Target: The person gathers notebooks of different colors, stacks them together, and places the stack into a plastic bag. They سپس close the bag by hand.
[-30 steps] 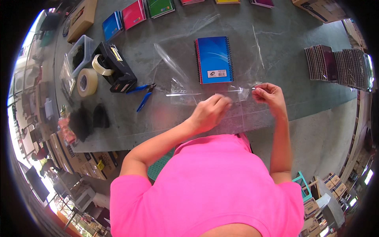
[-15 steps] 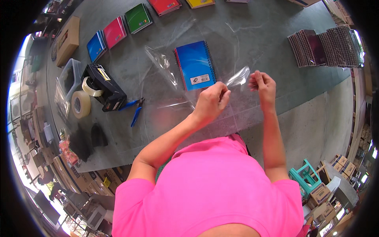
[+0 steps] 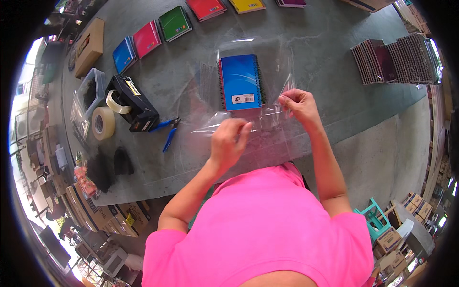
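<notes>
A blue spiral notebook (image 3: pixel 240 79) lies on a sheet of clear plastic film (image 3: pixel 279 64), a white label near its lower edge. The film spreads out around the book and creases along its near side. Just below the notebook, my left hand (image 3: pixel 227 143) is closed with curled fingers, thumb and fingertips at the film's near edge; the exact grip is partly blurred. At the book's lower right corner, my right hand (image 3: pixel 302 109) pinches the film between thumb and fingers.
To the left are a black tape dispenser (image 3: pixel 136 107), a tape roll (image 3: pixel 103 123), blue-handled cutters (image 3: pixel 169 134) and a clear plastic box (image 3: pixel 93 88). Several colored notebooks (image 3: pixel 175 24) line the far side. Stacked spiral notebooks (image 3: pixel 413 57) stand at the right.
My left hand has moved left and nearer to me, off the notebook's lower corner. My right hand has shifted left toward the book. The film now lies differently around it.
</notes>
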Demonstrator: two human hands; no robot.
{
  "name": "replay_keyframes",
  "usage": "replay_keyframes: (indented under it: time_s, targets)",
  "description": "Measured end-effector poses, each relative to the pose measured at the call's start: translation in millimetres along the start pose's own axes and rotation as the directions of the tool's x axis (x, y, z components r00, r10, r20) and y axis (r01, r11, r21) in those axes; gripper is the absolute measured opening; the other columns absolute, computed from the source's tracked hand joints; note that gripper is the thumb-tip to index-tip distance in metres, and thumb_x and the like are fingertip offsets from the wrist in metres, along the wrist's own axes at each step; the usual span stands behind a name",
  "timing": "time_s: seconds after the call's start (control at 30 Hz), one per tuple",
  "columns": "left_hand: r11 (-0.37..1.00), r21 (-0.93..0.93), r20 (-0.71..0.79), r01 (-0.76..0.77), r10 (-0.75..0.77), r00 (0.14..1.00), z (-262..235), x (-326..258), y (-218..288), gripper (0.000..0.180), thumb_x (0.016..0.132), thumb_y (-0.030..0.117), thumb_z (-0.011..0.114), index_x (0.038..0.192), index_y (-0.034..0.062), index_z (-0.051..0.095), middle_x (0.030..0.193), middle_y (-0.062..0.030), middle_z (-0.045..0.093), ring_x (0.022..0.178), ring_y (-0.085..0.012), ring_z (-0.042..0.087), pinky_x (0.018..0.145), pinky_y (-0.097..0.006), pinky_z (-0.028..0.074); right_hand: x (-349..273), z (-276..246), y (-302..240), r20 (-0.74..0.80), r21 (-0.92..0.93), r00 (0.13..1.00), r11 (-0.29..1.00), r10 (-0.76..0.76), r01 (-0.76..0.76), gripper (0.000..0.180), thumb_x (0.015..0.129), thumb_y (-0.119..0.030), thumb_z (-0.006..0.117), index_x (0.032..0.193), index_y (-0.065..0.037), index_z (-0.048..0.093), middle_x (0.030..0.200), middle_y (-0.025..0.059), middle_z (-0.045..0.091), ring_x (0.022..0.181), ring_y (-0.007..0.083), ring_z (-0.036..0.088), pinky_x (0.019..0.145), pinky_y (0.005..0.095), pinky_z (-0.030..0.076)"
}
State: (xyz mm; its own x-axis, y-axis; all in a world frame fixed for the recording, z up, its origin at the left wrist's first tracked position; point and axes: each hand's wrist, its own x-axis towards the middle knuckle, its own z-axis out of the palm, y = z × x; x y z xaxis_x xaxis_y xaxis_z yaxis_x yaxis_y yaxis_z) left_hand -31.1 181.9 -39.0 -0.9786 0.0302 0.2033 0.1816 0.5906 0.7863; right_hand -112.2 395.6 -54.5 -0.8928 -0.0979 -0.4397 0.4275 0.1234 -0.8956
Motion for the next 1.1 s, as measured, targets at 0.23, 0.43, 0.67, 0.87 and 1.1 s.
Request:
replay_keyframes:
  time_s: [0.23,0.43,0.67,0.87,1.1]
  targets:
    - [0.968,-0.252,0.088,-0.001,0.024,0.996,65.4,54.6,21.7,0.037,0.078,0.004,0.069,0.11,0.0029,0.05,0.078,-0.013,0.065,0.06,-0.02,0.062,0.056,-0.03,0.048,7.4,7.9,33.7,0.053,0.493,0.998,0.869,0.015,-0.039,0.038,0.078,-0.04,0.072,0.065,-0.009,0.053,0.056,-0.003,0.051,0.049,0.0041,0.045,0.044,0.02,0.035]
    - [0.944,-0.326,0.069,0.055,-0.034,0.997,63.9,56.2,15.7,0.034,0.078,-0.003,0.064,0.108,0.0035,0.048,0.073,-0.0115,0.065,0.061,-0.0171,0.064,0.053,-0.028,0.048,5.0,-2.8,33.5,-0.152,0.315,0.988,0.949,0.021,0.028,0.038,0.083,-0.042,0.066,0.07,-0.008,0.056,0.059,-0.0021,0.052,0.05,0.0056,0.047,0.046,0.0211,0.037]
    - [0.962,-0.253,0.04,-0.106,0.12,0.992,54.0,53.0,16.3,0.028,0.078,0.002,0.068,0.101,0.0047,0.054,0.071,-0.0084,0.064,0.054,-0.0162,0.06,0.049,-0.027,0.045,16.2,-18.3,-33.8,-0.088,0.083,0.996,0.997,0.009,-0.002,0.031,0.082,-0.03,0.066,0.078,0.0,0.062,0.069,0.0049,0.06,0.059,0.0113,0.057,0.054,0.0263,0.046]
    - [0.97,0.124,-0.265,-0.207,0.233,0.936,13.6,113.4,-15.0,0.034,0.078,0.021,0.071,0.102,0.0019,0.058,0.098,-0.0148,0.061,0.088,-0.0291,0.057,0.076,-0.039,0.045,34.8,15.5,-86.6,0.155,-0.694,0.986,0.717,0.066,0.061,0.035,0.079,-0.032,0.063,0.072,0.002,0.061,0.066,0.0166,0.063,0.067,0.0226,0.065,0.059,0.0347,0.05]
    - [0.965,0.242,-0.243,-0.099,0.159,0.957,-2.6,109.0,-53.6,0.036,0.082,0.025,0.067,0.108,0.0022,0.057,0.111,-0.0176,0.057,0.099,-0.0285,0.056,0.084,-0.038,0.044,13.7,37.5,-92.4,0.265,-0.771,0.936,0.532,-0.232,0.35,0.017,0.078,-0.011,0.065,0.075,0.002,0.056,0.068,0.0127,0.06,0.063,0.0178,0.061,0.057,0.0304,0.046]
